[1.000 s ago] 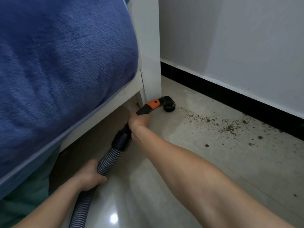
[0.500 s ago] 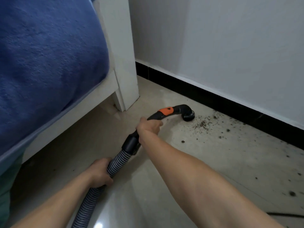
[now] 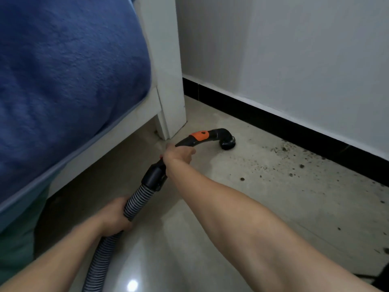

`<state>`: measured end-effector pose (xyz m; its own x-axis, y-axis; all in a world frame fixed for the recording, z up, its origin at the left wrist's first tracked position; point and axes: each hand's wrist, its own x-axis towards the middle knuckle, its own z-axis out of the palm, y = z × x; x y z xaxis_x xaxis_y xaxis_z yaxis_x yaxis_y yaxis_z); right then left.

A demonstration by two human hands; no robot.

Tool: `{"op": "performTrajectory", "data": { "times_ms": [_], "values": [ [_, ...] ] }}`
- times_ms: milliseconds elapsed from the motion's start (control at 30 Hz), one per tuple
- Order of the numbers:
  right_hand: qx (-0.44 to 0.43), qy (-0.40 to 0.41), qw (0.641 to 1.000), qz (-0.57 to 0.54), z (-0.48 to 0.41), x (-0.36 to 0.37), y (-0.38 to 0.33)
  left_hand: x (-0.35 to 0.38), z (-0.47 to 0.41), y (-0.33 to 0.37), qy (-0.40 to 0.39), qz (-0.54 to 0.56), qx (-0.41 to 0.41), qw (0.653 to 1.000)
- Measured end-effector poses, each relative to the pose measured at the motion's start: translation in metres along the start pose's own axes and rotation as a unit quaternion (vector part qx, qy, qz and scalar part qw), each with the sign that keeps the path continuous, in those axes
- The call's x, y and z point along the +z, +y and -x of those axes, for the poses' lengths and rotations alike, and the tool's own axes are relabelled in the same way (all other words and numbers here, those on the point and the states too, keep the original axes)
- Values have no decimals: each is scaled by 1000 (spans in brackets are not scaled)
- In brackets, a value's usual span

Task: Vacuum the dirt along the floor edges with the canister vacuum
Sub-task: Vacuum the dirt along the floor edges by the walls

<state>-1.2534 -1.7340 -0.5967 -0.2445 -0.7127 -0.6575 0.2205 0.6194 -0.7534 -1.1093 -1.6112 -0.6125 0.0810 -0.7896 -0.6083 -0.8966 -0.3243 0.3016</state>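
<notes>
- From my remote seat I see the right hand [image 3: 179,153] wrapped around the black curved plastic wand of the vacuum [image 3: 187,142], fingers curled over it just behind its orange band [image 3: 200,135].
- The left hand [image 3: 114,216] grips the grey-and-black ribbed flexible hose [image 3: 136,199] lower down, fingers closed round it. The hose runs on below that hand towards the bottom edge of the view.
- A black smooth cuff [image 3: 154,175] joins the hose to the wand, and it sits between my two hands.
- The round black nozzle head [image 3: 227,143] at the wand's far end points down at the pale glossy tiled floor [image 3: 242,207]. I cannot tell whether it touches the tile.
- The nozzle is near the black skirting strip [image 3: 273,121] at the foot of the white painted wall [image 3: 294,60], and just right of the white wooden bed post [image 3: 168,81].
- The scattered dark crumbs of dirt [image 3: 294,159] lie on the floor to the right of the nozzle, thickest along the skirting and thinning out towards me. A few single specks sit farther out on the tile.
- A blue fleecy blanket [image 3: 63,81] bulges over the white bed rail [image 3: 117,131] on the left and fills that side of the view.
</notes>
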Motion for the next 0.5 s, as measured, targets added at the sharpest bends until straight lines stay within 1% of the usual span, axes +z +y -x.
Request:
{"op": "performTrajectory", "data": {
  "times_ms": [100,233,367,500],
  "values": [
    [7,-36,999,19,16,26,8,-6,13,-25,7,26,-28,999],
    [4,-48,998,41,23,41,24,-2,23,-41,0,33,-53,998],
    [11,-3,999,51,20,21,34,8,16,-32,-26,13,-47,998],
    [13,65,997,36,3,-33,33,24,-1,9,-59,-49,7,997]
  ]
}}
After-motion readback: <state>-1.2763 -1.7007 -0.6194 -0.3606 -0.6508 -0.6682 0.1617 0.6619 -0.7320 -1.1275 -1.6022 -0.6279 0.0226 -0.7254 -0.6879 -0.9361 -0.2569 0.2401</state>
